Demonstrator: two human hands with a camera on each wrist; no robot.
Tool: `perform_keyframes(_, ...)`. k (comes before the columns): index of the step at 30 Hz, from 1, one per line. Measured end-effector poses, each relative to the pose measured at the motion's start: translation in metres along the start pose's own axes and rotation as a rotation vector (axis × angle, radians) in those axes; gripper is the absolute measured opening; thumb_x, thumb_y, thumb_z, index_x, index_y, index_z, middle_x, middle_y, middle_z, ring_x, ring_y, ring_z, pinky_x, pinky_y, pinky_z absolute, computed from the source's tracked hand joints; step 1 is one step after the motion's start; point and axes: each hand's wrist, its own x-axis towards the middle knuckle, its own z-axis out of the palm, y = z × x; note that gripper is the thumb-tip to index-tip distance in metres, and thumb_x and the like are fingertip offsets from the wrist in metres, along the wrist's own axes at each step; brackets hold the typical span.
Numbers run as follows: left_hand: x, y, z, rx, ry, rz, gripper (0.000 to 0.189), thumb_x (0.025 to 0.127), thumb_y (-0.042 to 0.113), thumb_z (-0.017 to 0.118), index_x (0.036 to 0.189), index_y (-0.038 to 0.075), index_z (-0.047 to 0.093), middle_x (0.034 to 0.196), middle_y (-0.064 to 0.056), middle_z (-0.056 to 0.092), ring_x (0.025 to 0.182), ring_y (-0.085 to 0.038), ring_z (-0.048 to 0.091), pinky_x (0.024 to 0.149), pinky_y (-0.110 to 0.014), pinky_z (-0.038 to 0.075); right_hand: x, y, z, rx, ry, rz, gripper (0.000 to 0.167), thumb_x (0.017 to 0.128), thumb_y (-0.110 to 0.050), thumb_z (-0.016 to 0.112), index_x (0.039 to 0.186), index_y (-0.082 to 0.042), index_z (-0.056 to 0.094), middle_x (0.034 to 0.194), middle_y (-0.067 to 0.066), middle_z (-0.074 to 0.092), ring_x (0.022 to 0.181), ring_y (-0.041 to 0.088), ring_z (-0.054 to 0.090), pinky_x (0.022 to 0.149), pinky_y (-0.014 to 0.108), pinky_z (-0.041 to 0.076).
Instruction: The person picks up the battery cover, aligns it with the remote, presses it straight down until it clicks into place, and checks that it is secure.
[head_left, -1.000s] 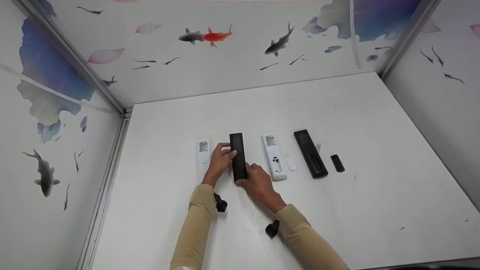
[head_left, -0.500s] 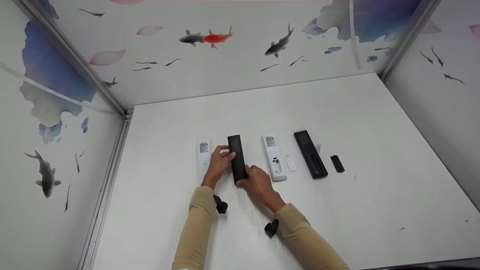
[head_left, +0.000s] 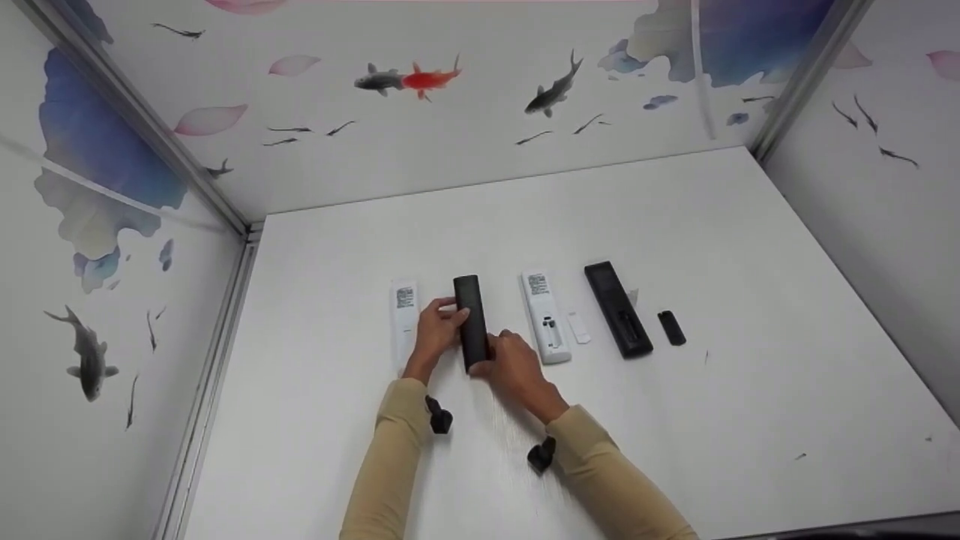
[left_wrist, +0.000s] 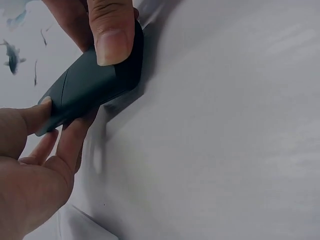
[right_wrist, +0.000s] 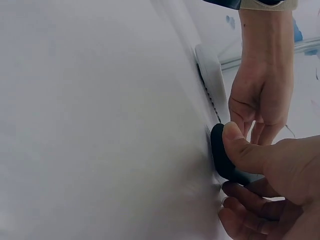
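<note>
Both hands hold a black remote control (head_left: 470, 322) in the middle of the head view. My left hand (head_left: 437, 330) grips its left side, with the thumb on the upper face and fingers underneath. At the near end, my right hand (head_left: 517, 367) pinches the remote. In the left wrist view the right thumb (left_wrist: 112, 47) lies on that end, and a thin seam crosses the remote's face (left_wrist: 85, 80). A shadow shows beneath it. The right wrist view shows the remote's rounded end (right_wrist: 220, 155) close to the table. Its underside is mostly hidden.
Left of the hands lies a white remote (head_left: 404, 307). To their right are a white remote (head_left: 540, 304) with its battery compartment uncovered, a white cover (head_left: 578, 328), another black remote (head_left: 611, 304) with an uncovered slot, and a black cover (head_left: 672, 328). Printed panels enclose the white table.
The held remote's far end has shifted slightly left and nearer to me. Both hands keep their grip. The other remotes and covers stay put; the head view shifts a little.
</note>
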Motion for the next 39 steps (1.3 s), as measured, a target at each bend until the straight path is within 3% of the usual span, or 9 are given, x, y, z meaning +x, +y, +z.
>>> perform_keyframes(5, 0.000, 0.002, 0.002, 0.067, 0.023, 0.016, 0.040, 0.097, 0.025, 0.067, 0.131, 0.005, 0.061, 0.109, -0.019, 0.073, 0.085, -0.024, 0.072, 0.068, -0.029, 0.056, 0.002, 0.001, 0.000, 0.021, -0.008, 0.001, 0.041, 0.077, -0.029, 0.086, 0.107, -0.005, 0.072, 0.083, 0.009, 0.060, 0.073, 0.018, 0.049, 0.071, 0.038, 0.048)
perform_keyframes(17, 0.003, 0.001, 0.006, 0.143, 0.105, 0.027, 0.038, 0.096, 0.024, 0.068, 0.127, 0.002, 0.065, 0.110, -0.019, 0.074, 0.098, -0.029, 0.072, 0.085, -0.036, 0.056, 0.006, 0.001, -0.001, 0.081, 0.012, -0.003, 0.035, 0.077, -0.024, 0.085, 0.106, -0.006, 0.074, 0.085, 0.010, 0.062, 0.077, 0.019, 0.050, 0.073, 0.038, 0.048)
perform_keyframes(26, 0.003, 0.001, 0.011, 0.191, 0.116, 0.006, 0.037, 0.096, 0.023, 0.068, 0.126, 0.000, 0.065, 0.109, -0.019, 0.074, 0.097, -0.029, 0.072, 0.085, -0.038, 0.057, 0.008, 0.007, 0.000, 0.145, 0.004, 0.012, 0.031, 0.080, -0.020, 0.083, 0.107, -0.008, 0.077, 0.084, 0.008, 0.064, 0.078, 0.018, 0.047, 0.073, 0.035, 0.045)
perform_keyframes(34, 0.000, 0.002, 0.008, 0.173, 0.113, 0.001, 0.036, 0.095, 0.020, 0.068, 0.123, -0.002, 0.066, 0.111, -0.020, 0.074, 0.102, -0.030, 0.071, 0.089, -0.038, 0.056, 0.003, 0.005, 0.000, 0.154, -0.003, 0.017, 0.032, 0.083, -0.022, 0.081, 0.111, -0.007, 0.075, 0.088, 0.009, 0.062, 0.079, 0.018, 0.049, 0.074, 0.035, 0.047)
perform_keyframes(39, -0.002, 0.003, 0.007, 0.178, 0.109, -0.017, 0.037, 0.095, 0.021, 0.068, 0.125, -0.002, 0.066, 0.114, -0.019, 0.073, 0.101, -0.028, 0.071, 0.083, -0.034, 0.057, 0.001, 0.003, 0.000, 0.172, -0.009, 0.032, 0.032, 0.084, -0.021, 0.080, 0.112, -0.007, 0.075, 0.089, 0.010, 0.062, 0.080, 0.018, 0.049, 0.075, 0.036, 0.046)
